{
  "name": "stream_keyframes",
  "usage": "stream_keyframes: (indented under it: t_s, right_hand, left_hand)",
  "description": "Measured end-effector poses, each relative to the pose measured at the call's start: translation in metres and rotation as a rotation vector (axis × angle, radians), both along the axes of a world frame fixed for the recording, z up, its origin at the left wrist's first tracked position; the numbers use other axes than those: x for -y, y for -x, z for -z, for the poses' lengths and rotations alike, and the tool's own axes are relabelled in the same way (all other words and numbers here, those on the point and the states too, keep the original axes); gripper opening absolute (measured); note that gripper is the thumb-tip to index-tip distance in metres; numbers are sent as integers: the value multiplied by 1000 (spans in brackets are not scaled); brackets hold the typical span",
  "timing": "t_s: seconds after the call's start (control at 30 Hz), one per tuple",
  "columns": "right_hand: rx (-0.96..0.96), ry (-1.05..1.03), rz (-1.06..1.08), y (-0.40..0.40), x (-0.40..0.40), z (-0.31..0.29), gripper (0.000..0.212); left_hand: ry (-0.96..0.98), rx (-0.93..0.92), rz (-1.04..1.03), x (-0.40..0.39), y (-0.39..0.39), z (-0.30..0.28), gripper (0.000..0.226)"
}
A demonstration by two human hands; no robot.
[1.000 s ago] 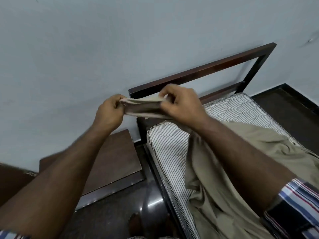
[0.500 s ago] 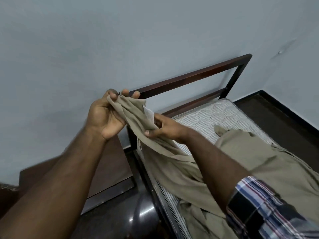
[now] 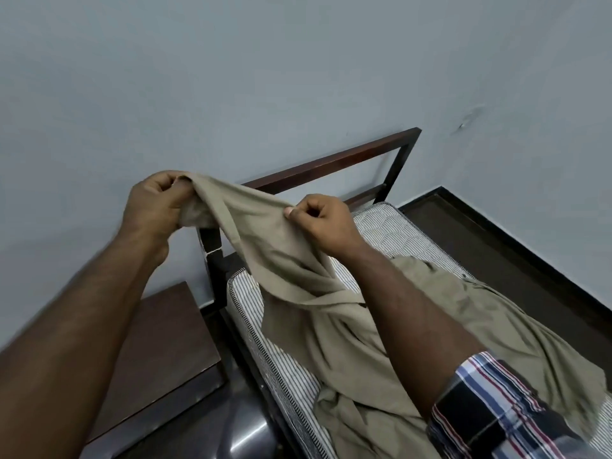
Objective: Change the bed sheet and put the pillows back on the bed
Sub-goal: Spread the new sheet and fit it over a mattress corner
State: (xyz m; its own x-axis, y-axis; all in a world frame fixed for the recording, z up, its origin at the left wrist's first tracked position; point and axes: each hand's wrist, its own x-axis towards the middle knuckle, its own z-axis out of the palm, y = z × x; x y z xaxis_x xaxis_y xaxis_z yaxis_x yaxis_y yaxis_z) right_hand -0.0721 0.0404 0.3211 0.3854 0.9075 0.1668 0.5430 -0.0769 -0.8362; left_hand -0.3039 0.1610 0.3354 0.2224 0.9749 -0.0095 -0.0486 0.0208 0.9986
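A khaki bed sheet lies bunched over the striped quilted mattress. Both my hands hold one edge of it up in the air near the head of the bed. My left hand grips a corner of the sheet in a fist, level with the headboard. My right hand pinches the same edge farther right, and the cloth stretches taut between the two hands. The rest of the sheet hangs down from the hands and trails across the mattress. No pillows are in view.
A dark wooden headboard frame stands against the grey wall. A brown bedside table sits left of the bed. Dark glossy floor shows to the right of the bed and below the table.
My hands have drawn apart along the sheet's edge. The right hand slid right and now pinches the edge, pulling the cloth taut; more of the sheet has lifted off the mattress.
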Motion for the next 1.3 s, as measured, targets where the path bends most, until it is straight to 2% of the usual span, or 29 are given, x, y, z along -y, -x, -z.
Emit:
stream_keyframes:
  t_s: [0.07, 0.17, 0.23, 0.3, 0.43, 0.6, 0.67, 0.77, 0.87, 0.97, 1.13, 1.23, 1.3]
  right_hand:
    - [-76, -14, 14, -3, 1, -3, 10]
    - [-211, 39, -167, 9, -2, -12, 46]
    - [-303, 21, -272, 23, -7, -26, 51]
    - [-353, 43, -295, 31, -13, -38, 48]
    - [-360, 149, -369, 36, -17, -37, 56]
    - [-396, 122, -424, 46, -10, -26, 55]
    - [-319, 52, -325, 53, -7, -23, 52]
    - [33, 45, -213, 57, -8, -22, 22]
    - [239, -43, -35, 41, -12, -37, 17]
    - [286, -97, 2, 31, -10, -57, 16]
    - [223, -43, -56, 15, -6, -60, 15]
    - [86, 147, -285, 0, 8, -50, 23]
    - [203, 391, -338, -13, 19, -33, 27]
  left_hand:
    - [-59, -13, 40, 0, 1, -5, 18]
    - [-158, 68, 254, 11, -6, -21, 4]
    - [-157, 135, 413, 19, -11, -30, 16]
    - [-177, 125, 504, 21, -8, -36, 27]
    - [-278, 42, 437, 18, 0, -39, 27]
    - [-276, -9, 249, 18, 3, -38, 21]
    - [-293, -32, 188, 18, 4, -36, 17]
    - [-285, -46, 151, 16, 5, -37, 15]
    - [-276, -61, 136, 11, 7, -38, 18]
    - [-283, -90, 162, 9, 7, -37, 20]
    - [-235, -154, 196, 5, 3, -38, 14]
    - [-136, -79, 140, 0, 6, -40, 15]
    - [-60, -10, 83, -5, 13, -38, 17]
